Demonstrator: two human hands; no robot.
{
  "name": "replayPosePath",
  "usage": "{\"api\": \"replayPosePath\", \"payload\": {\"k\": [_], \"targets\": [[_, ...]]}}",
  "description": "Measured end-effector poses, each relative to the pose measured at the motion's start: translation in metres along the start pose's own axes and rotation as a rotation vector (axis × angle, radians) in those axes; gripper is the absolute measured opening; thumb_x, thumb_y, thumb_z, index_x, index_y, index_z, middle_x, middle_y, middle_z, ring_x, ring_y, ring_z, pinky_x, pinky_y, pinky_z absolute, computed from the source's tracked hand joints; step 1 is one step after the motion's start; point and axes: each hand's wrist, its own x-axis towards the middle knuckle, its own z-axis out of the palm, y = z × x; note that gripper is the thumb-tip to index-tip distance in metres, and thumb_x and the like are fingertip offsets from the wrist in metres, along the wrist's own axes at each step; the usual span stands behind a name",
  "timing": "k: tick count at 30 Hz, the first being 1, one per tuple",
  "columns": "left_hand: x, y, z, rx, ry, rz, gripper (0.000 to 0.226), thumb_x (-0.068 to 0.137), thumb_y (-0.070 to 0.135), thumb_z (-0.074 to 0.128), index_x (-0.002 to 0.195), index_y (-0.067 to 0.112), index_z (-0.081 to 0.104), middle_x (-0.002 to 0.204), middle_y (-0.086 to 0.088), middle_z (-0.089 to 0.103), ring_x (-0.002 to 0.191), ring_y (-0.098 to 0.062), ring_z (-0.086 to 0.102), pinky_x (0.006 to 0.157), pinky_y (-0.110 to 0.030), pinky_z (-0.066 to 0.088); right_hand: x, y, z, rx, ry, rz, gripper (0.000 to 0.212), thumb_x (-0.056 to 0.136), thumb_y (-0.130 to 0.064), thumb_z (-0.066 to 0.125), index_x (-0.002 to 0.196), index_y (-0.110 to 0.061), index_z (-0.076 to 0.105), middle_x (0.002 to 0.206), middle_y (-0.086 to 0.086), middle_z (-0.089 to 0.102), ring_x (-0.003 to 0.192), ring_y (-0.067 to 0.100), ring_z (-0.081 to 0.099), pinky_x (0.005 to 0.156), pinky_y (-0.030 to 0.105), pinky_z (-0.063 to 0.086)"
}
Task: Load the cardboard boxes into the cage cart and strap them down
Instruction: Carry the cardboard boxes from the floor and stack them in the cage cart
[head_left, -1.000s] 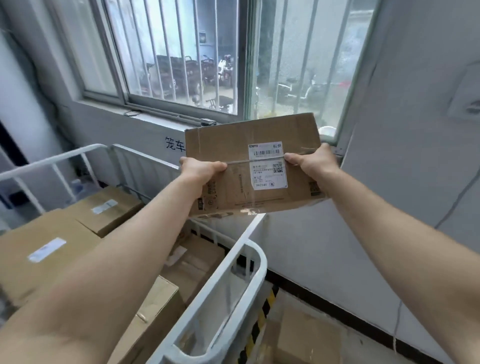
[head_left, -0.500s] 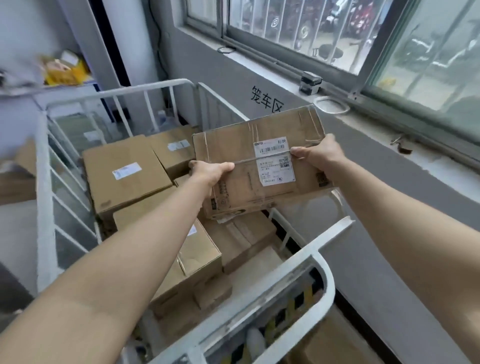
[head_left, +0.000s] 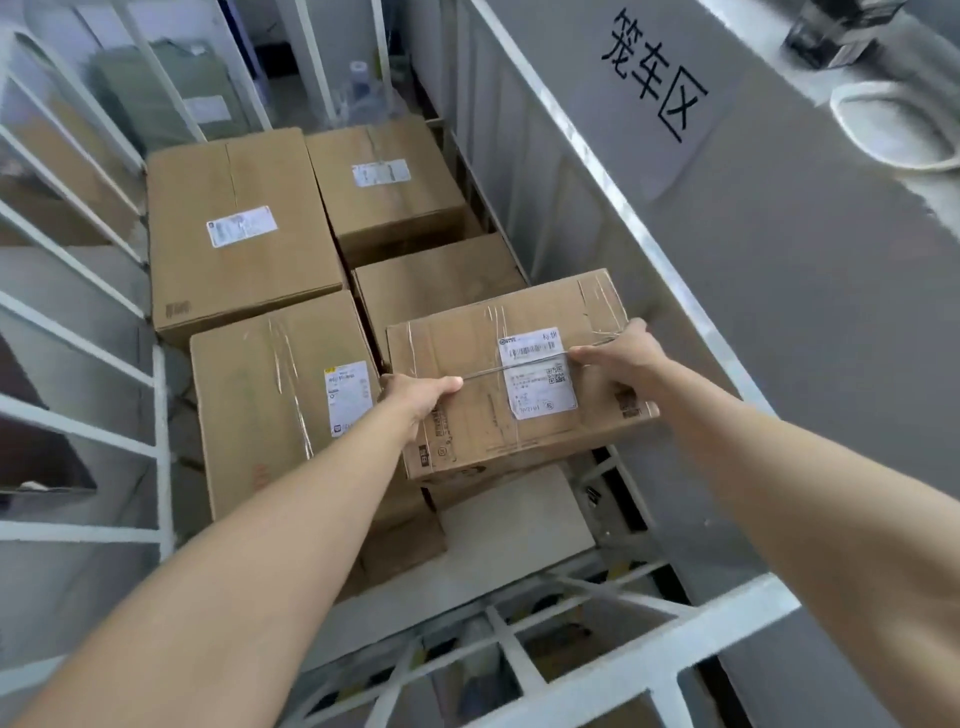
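Observation:
I hold a taped cardboard box (head_left: 483, 395) with a white shipping label inside the white metal cage cart (head_left: 571, 171), low over the near right corner. My left hand (head_left: 415, 397) grips its left edge, thumb on top. My right hand (head_left: 621, 358) grips its right edge. Several other cardboard boxes lie in the cart: a large one (head_left: 234, 234) at the far left, one (head_left: 384, 182) at the far right, one (head_left: 280, 395) at the near left, and one (head_left: 436, 280) partly hidden behind the held box.
The cart's near rail (head_left: 597, 670) runs across below my arms and its left side bars (head_left: 78, 353) stand at the left. A grey wall with a printed sign (head_left: 654, 78) rises right of the cart. A bare patch of cart floor (head_left: 509, 530) shows under the held box.
The held box has come down from above the cart's rail into the cart, and my view has tilted down onto the boxes. Both hands keep the same grip.

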Motion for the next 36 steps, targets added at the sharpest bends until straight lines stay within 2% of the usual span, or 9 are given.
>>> {"api": "replayPosePath", "payload": {"k": [6,12,16,20,24,26,30,33,36], "targets": [[0.057,-0.020,0.020,-0.005,0.042,-0.074,0.104,0.068,0.032,0.084,0.146,0.001,0.023,0.140,-0.010,0.046,0.126,-0.027,0.046,0.097,-0.034,0.039,0.067,0.022,0.045,-0.070,-0.107,0.042,0.080,0.074,-0.045,0.078,0.133,-0.004,0.041,0.129,0.009,0.056,0.114,0.028,0.056,0.095,0.037,0.048],[0.104,-0.042,0.032,0.082,0.103,-0.121,0.111,0.057,0.039,0.087,0.144,0.006,0.027,0.150,-0.013,0.028,0.132,-0.028,0.039,0.108,-0.042,0.037,0.124,0.039,0.086,-0.035,-0.179,0.127,0.081,0.078,-0.036,0.075,0.139,-0.011,0.028,0.128,0.009,0.051,0.113,0.028,0.052,0.084,0.036,0.043],[0.133,-0.058,0.032,0.132,0.163,-0.129,0.079,0.070,0.026,0.080,0.135,0.002,0.042,0.140,-0.012,0.037,0.119,-0.027,0.049,0.102,-0.039,0.044,0.151,0.050,0.112,-0.025,-0.208,0.180,0.081,0.075,-0.036,0.075,0.141,-0.015,0.033,0.133,0.011,0.048,0.112,0.031,0.053,0.085,0.041,0.049],[0.189,-0.088,0.037,0.103,0.091,-0.155,0.098,0.036,0.042,0.080,0.124,0.011,0.053,0.128,-0.011,0.056,0.106,-0.027,0.060,0.093,-0.042,0.050,0.175,0.063,0.137,0.037,-0.221,0.201,0.078,0.072,-0.036,0.075,0.137,-0.018,0.037,0.128,0.009,0.052,0.107,0.030,0.056,0.090,0.047,0.051],[0.165,-0.073,0.041,0.130,0.079,-0.154,0.086,0.072,0.027,0.078,0.141,0.003,0.032,0.138,-0.012,0.047,0.123,-0.029,0.048,0.101,-0.038,0.039,0.182,0.067,0.153,0.055,-0.274,0.215,0.092,0.070,-0.038,0.073,0.145,-0.026,0.020,0.138,0.008,0.046,0.119,0.033,0.051,0.098,0.052,0.046],[0.165,-0.072,0.044,0.130,0.053,-0.147,0.084,0.079,0.023,0.073,0.144,0.003,0.024,0.142,-0.013,0.042,0.127,-0.029,0.045,0.103,-0.039,0.037,0.174,0.064,0.156,0.064,-0.291,0.197,0.096,0.079,-0.032,0.072,0.152,-0.027,0.009,0.145,0.004,0.040,0.129,0.031,0.044,0.106,0.048,0.039],[0.154,-0.064,0.045,0.170,0.016,-0.075,0.076,0.087,0.018,0.065,0.146,0.004,0.021,0.148,-0.012,0.032,0.133,-0.028,0.037,0.104,-0.037,0.034,0.163,0.062,0.159,0.031,-0.351,0.110,0.067,0.085,-0.025,0.069,0.144,-0.018,0.038,0.138,-0.001,0.052,0.127,0.023,0.047,0.103,0.035,0.038],[0.135,-0.052,0.039,0.241,0.001,0.005,0.077,0.087,0.017,0.063,0.149,0.007,0.018,0.152,-0.011,0.027,0.135,-0.027,0.035,0.104,-0.035,0.034,0.147,0.051,0.152,-0.057,-0.313,0.034,0.059,0.087,-0.022,0.066,0.141,-0.013,0.043,0.134,0.002,0.054,0.123,0.024,0.051,0.096,0.033,0.042],[0.110,-0.032,0.030,0.346,0.007,0.112,0.072,0.090,0.016,0.060,0.150,0.010,0.020,0.153,-0.009,0.023,0.132,-0.026,0.038,0.088,-0.028,0.038,0.123,0.029,0.137,-0.173,-0.281,-0.060,0.058,0.086,-0.023,0.064,0.140,-0.011,0.044,0.130,0.007,0.058,0.114,0.023,0.057,0.090,0.032,0.050]]}}
